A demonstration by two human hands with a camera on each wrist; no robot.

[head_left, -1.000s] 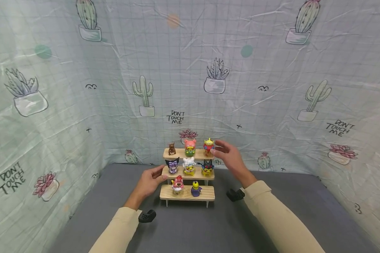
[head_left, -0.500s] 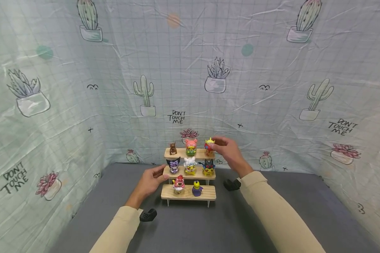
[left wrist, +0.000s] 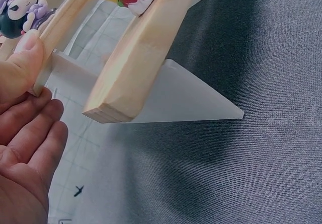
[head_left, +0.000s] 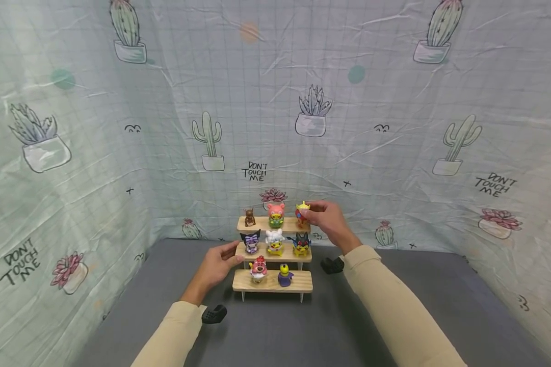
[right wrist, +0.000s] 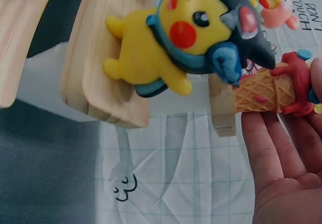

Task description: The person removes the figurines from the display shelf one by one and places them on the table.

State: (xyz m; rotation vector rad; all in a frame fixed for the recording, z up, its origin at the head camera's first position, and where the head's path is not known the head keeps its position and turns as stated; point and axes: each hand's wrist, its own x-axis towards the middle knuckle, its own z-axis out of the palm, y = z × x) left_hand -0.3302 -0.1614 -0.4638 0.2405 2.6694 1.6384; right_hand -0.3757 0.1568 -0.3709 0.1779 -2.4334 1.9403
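Head view shows one stand (head_left: pixel 271 288) on the grey worktop (head_left: pixel 266 331), bearing eight figurines (head_left: pixel 275 242): three on the top shelf (head_left: pixel 262 223), three on the middle shelf (head_left: pixel 262 256), two on the bottom shelf (head_left: pixel 270 280). One left hand (head_left: pixel 217 266) grips the middle shelf's left end, thumb above and fingers below. One right hand (head_left: pixel 328 220), apart from it, pinches the red-and-yellow figurine (right wrist: pixel 299 85) at the top shelf's right end. Two tan sleeves (head_left: pixel 401 306) show.
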